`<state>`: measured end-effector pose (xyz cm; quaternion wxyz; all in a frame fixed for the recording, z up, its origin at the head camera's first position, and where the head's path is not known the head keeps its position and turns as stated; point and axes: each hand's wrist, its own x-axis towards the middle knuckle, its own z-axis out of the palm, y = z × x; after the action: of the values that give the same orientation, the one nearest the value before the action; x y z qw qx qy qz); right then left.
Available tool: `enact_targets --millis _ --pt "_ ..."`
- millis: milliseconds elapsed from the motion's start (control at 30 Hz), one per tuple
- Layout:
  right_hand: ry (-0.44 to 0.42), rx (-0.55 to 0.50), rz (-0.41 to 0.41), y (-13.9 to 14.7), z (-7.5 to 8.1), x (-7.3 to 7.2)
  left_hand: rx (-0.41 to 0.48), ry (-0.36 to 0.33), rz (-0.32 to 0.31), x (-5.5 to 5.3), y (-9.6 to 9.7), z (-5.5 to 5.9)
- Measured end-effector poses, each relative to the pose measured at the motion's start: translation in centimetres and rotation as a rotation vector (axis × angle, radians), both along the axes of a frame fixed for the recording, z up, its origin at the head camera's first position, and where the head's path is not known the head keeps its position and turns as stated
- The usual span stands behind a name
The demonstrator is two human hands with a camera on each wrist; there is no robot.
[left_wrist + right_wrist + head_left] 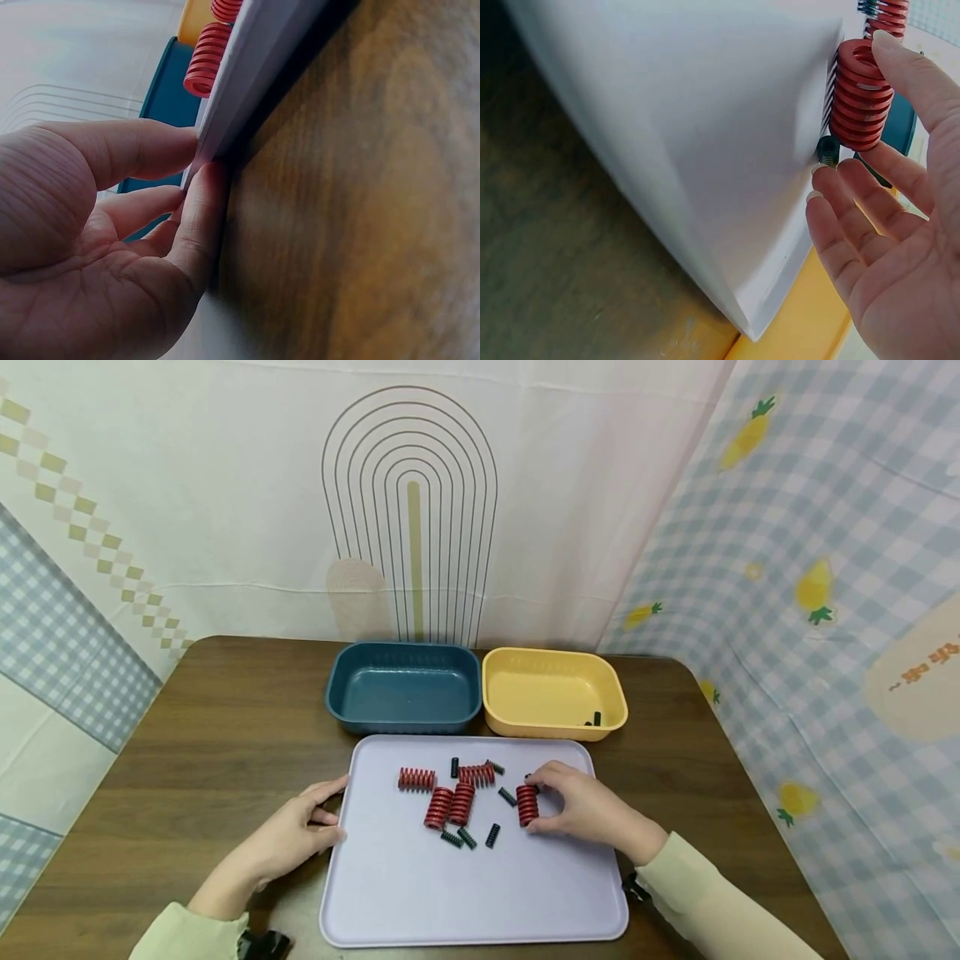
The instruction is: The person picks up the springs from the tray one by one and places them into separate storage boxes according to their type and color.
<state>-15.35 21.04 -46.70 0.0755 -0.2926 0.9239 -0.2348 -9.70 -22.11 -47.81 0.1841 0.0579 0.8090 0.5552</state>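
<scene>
My right hand (588, 803) pinches a red coil spring (528, 807) lengthwise between thumb and index finger, over the right part of the lavender tray (480, 893). In the right wrist view the thumb is on one end of this red spring (864, 97), while the other fingers are spread. A small dark spring (828, 150) is close beside it. My left hand (288, 839) touches the tray's left edge, its thumb and fingertips spaced along the rim. More red springs (438, 808) lie mid-tray, with several small dark green and black springs (492, 836) scattered around them.
Behind the tray stand a dark blue bin (405, 724) and a yellow bin (555, 731), side by side. A few small dark pieces (597, 719) lie in the yellow bin's right corner. A curtain (555, 527) hangs behind the wooden table (247, 718).
</scene>
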Motion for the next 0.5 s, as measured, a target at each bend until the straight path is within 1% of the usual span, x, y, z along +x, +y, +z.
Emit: enact_targets --millis 100,200,333,500 --pt "0.005 0.002 0.001 -0.03 -0.07 0.01 0.011 0.01 -0.008 0.04 0.02 0.06" --pt "0.007 0.003 0.0 -0.03 -0.15 0.04 0.012 0.006 -0.006 0.05 0.03 0.1" --pt "0.005 0.002 -0.006 -0.05 -0.21 0.05 -0.001 -0.006 -0.001 0.04 0.06 0.16" --pt "0.008 0.003 -0.006 -0.1 -0.22 -0.03 -0.006 0.0 -0.006 0.0 0.02 0.16"
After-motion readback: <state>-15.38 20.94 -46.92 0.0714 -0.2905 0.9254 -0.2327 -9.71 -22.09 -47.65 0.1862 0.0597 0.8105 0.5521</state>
